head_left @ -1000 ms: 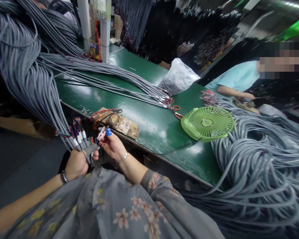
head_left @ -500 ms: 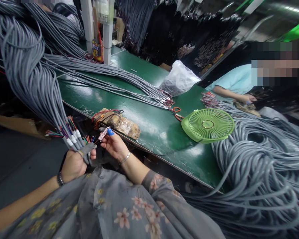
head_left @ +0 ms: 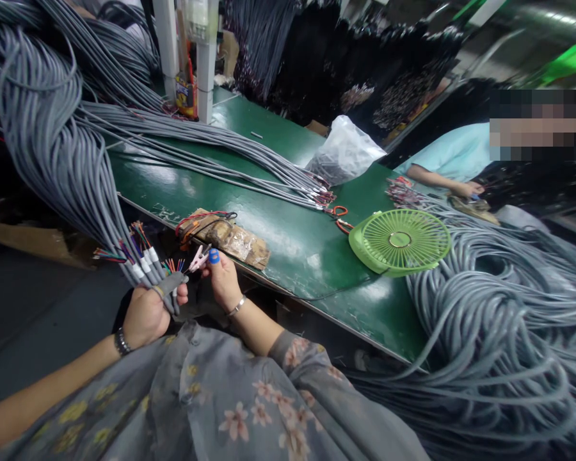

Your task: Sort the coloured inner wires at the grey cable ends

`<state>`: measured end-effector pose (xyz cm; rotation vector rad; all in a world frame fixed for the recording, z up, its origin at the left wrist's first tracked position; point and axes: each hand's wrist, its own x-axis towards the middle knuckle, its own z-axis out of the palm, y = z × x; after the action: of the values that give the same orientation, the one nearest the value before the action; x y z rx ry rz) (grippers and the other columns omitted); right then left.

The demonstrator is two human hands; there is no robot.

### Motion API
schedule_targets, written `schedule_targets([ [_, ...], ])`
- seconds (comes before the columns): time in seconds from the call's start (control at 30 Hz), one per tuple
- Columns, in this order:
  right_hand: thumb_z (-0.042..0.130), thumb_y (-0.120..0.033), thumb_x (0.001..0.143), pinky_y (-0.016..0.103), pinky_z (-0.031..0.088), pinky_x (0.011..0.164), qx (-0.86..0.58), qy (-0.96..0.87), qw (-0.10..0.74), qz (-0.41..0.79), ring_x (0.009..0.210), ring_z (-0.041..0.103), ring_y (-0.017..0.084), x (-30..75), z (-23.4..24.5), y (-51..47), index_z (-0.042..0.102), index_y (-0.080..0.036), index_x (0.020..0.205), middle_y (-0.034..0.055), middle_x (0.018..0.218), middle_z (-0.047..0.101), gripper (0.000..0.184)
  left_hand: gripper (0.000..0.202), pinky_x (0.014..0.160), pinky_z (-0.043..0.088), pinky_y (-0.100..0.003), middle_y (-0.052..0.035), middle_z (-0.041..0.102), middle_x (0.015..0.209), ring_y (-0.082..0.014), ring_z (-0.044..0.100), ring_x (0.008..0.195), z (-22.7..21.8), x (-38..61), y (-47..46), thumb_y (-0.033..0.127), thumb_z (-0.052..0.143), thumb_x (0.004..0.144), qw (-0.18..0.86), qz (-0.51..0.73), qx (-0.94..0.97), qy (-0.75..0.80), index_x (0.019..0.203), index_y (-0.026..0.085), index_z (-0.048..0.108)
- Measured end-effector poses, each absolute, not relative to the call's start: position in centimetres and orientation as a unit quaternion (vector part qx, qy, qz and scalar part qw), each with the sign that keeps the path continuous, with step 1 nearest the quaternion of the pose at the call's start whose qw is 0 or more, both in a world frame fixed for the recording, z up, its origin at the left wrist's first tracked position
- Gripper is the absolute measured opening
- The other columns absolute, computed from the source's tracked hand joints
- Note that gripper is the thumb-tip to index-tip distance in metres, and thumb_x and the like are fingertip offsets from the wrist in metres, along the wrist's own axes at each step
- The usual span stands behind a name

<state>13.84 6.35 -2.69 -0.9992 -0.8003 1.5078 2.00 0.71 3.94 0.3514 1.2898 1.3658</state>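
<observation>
- Cables [head_left: 146,266] in a grey bunch are the thing being worked on. They hang down from the upper left, in front of the green counter [head_left: 288,243], and their ends sit in the left hand [head_left: 146,317].
- That left hand is closed tight around the bunch, just below the white sleeves. Its thumb presses on one cable, and that cable's little coloured wires [head_left: 173,265] stick out to the right.
- Across from it, the right hand [head_left: 223,282] is pinched shut on a small pink piece [head_left: 199,258]. Its first finger wears a blue cap [head_left: 214,256].
- The tip of the pink piece is just beside the coloured wires. I cannot tell if they touch.
- The step in hand looks like bringing the pink piece to the wire ends of that one cable.
- The next move calls for a steady left hand, so the thin wires do not wiggle. It also calls for a small, slow push from the right hand, lined up straight with the wires.
- On the counter lie a brown taped block [head_left: 228,235] near the hands, a green fan [head_left: 400,240] and a plastic bag [head_left: 343,153].
- Another person's hand [head_left: 465,189] is at the far right, well apart.
</observation>
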Motion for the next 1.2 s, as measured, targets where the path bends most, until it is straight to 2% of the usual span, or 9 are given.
schedule_targets([
  [0.1, 0.074, -0.072, 0.082, 0.026, 0.047, 0.058, -0.387, -0.296, 0.507, 0.711, 0.059, 0.054, 0.013, 13.6, -2.7, 6.5, 0.069, -0.02, 0.078, -0.0021, 0.063, 0.06, 0.053, 0.018, 0.038, 0.048, -0.018, 0.0005, 0.066, 0.045, -0.0101, 0.056, 0.04, 3.8, 2.1, 0.8, 0.019, 0.085, 0.045, 0.582, 0.58, 0.157, 0.548, 0.053, 0.017, 0.068],
  [0.2, 0.078, -0.064, 0.084, 0.027, 0.052, 0.063, -0.353, -0.231, 0.488, 0.764, 0.068, 0.06, 0.014, 13.5, -2.4, 6.6, 0.072, -0.02, 0.088, 0.0004, 0.074, 0.067, 0.045, 0.019, 0.039, 0.048, -0.017, 0.0009, 0.066, 0.044, -0.01, 0.057, 0.04, 3.9, 2.3, 1.0, 0.019, 0.085, 0.046, 0.583, 0.578, 0.152, 0.551, 0.053, 0.017, 0.068],
  [0.37, 0.083, -0.052, 0.085, 0.026, 0.054, 0.068, -0.343, -0.16, 0.519, 0.767, 0.073, 0.063, 0.015, 13.1, -1.9, 6.6, 0.071, -0.019, 0.084, 0.001, 0.076, 0.07, 0.036, 0.02, 0.038, 0.048, -0.017, 0.0016, 0.066, 0.043, -0.01, 0.056, 0.039, 3.9, 2.6, 0.9, 0.018, 0.085, 0.046, 0.575, 0.578, 0.15, 0.559, 0.053, 0.018, 0.067],
  [0.47, 0.082, -0.055, 0.086, 0.026, 0.053, 0.067, -0.346, -0.157, 0.52, 0.765, 0.073, 0.063, 0.015, 12.9, -1.8, 6.5, 0.07, -0.019, 0.083, 0.0016, 0.076, 0.069, 0.038, 0.022, 0.038, 0.048, -0.017, 0.0014, 0.065, 0.042, -0.0101, 0.056, 0.037, 3.8, 2.6, 0.7, 0.019, 0.086, 0.043, 0.571, 0.574, 0.155, 0.566, 0.052, 0.018, 0.066],
  [0.6, 0.076, -0.066, 0.086, 0.025, 0.052, 0.062, -0.343, -0.169, 0.504, 0.774, 0.073, 0.061, 0.015, 13.0, -2.0, 6.1, 0.07, -0.02, 0.084, 0.002, 0.076, 0.068, 0.046, 0.022, 0.038, 0.048, -0.019, 0.0019, 0.065, 0.042, -0.0113, 0.057, 0.038, 3.6, 2.4, 0.5, 0.019, 0.087, 0.043, 0.569, 0.579, 0.162, 0.561, 0.052, 0.019, 0.066],
  [0.73, 0.08, -0.069, 0.079, 0.024, 0.049, 0.057, -0.331, -0.229, 0.459, 0.792, 0.062, 0.056, 0.013, 13.8, -2.3, 4.9, 0.068, -0.02, 0.079, 0.0004, 0.07, 0.066, 0.05, 0.024, 0.039, 0.049, -0.018, 0.0009, 0.066, 0.044, -0.0109, 0.058, 0.039, 3.5, 1.9, 0.1, 0.019, 0.091, 0.041, 0.565, 0.581, 0.16, 0.563, 0.053, 0.018, 0.069],
  [0.9, 0.097, -0.051, 0.06, 0.027, 0.046, 0.057, -0.333, -0.323, 0.443, 0.767, 0.054, 0.05, 0.01, 14.1, -2.4, 3.5, 0.063, -0.02, 0.073, -0.0043, 0.062, 0.061, 0.047, 0.023, 0.04, 0.05, -0.019, -0.0006, 0.066, 0.043, -0.0114, 0.058, 0.039, 3.2, 1.5, -0.3, 0.017, 0.091, 0.045, 0.568, 0.58, 0.162, 0.562, 0.051, 0.016, 0.069],
  [1.0, 0.097, -0.046, 0.06, 0.026, 0.043, 0.056, -0.335, -0.331, 0.451, 0.758, 0.052, 0.047, 0.009, 13.9, -2.4, 3.4, 0.062, -0.02, 0.07, -0.0052, 0.058, 0.058, 0.045, 0.023, 0.04, 0.051, -0.02, -0.0006, 0.067, 0.045, -0.0133, 0.06, 0.04, 2.7, 1.3, -0.5, 0.015, 0.092, 0.046, 0.565, 0.593, 0.16, 0.551, 0.054, 0.017, 0.071],
  [1.2, 0.097, -0.048, 0.062, 0.025, 0.041, 0.055, -0.311, -0.307, 0.428, 0.791, 0.052, 0.046, 0.008, 14.0, -2.6, 3.7, 0.06, -0.02, 0.069, -0.0044, 0.059, 0.056, 0.047, 0.031, 0.046, 0.057, -0.022, -0.0025, 0.075, 0.055, -0.0142, 0.065, 0.045, 1.8, 0.5, -0.8, 0.012, 0.094, 0.038, 0.6, 0.59, 0.199, 0.503, 0.063, 0.017, 0.077],
])
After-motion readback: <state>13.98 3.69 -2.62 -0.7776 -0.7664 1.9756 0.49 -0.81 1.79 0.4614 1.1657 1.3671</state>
